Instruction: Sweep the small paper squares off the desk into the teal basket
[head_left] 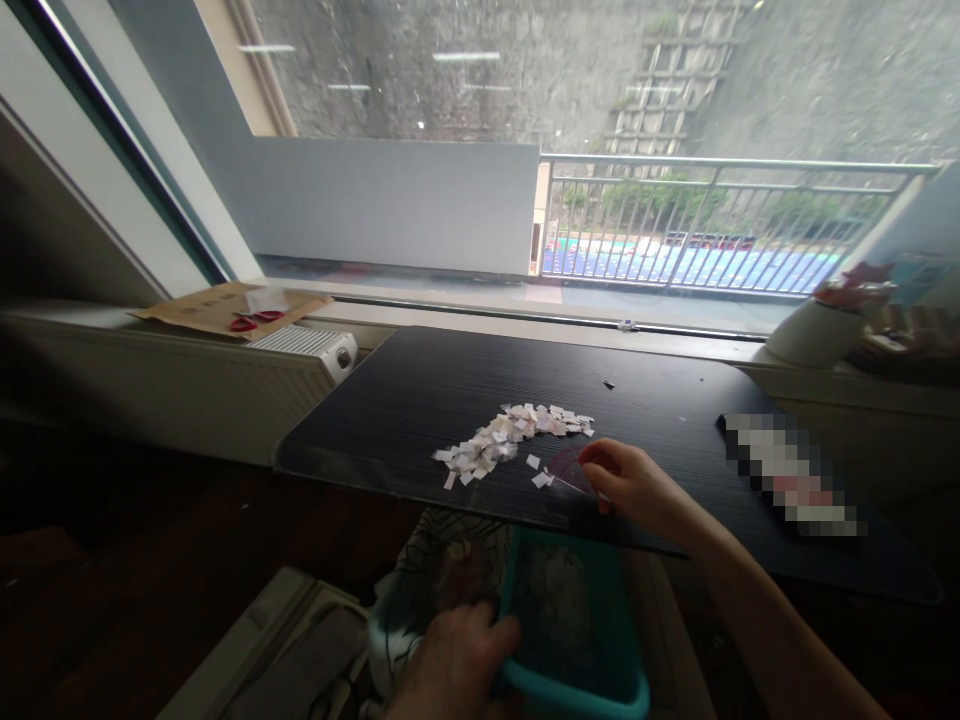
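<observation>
A pile of small white and pinkish paper scraps [510,438] lies on the black table [420,400], near its front edge. My right hand [634,485] rests on the table just right of the scraps, fingers closed on a thin, clear, pink-tinted plastic piece [568,470] whose edge touches the nearest scraps. Below the table edge, my left hand [454,660] grips the left rim of a teal plastic bin [574,630] that holds pale scraps inside.
A white radiator [304,348] stands left of the table, with brown cardboard and red scissors [251,320] on the sill. A white pot [814,330] sits at the right. A blurred flat item [791,470] lies on the table's right side. A window with a railing is ahead.
</observation>
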